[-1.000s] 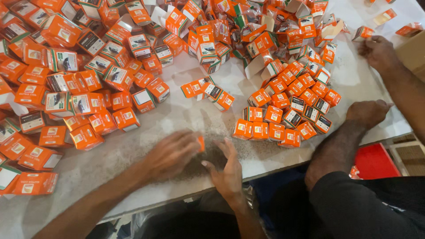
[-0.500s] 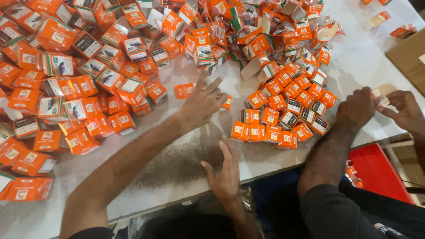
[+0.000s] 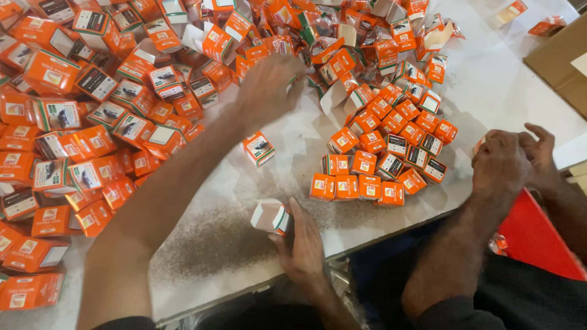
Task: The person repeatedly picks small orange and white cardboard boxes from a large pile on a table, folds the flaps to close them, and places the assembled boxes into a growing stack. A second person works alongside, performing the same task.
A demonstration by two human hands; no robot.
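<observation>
Right hand (image 3: 304, 243) at the near edge of the white tabletop (image 3: 507, 104), fingers (image 3: 298, 215) curled around a small orange-and-white cardboard carton (image 3: 269, 217). Carton sits at the fingertips, its white end flap facing up-left, bottom resting on or just above the table.

Left hand (image 3: 267, 87) stretched far forward, blurred, over the edge of the big heap of loose orange cartons (image 3: 92, 122). Fingers spread and slack; can't tell if they touch anything. Single orange carton (image 3: 258, 148) lies just below that forearm.

Neat block of closed orange cartons (image 3: 382, 162) right of the held one. Another person's hands (image 3: 513, 159) clasped together at the far right edge.
</observation>
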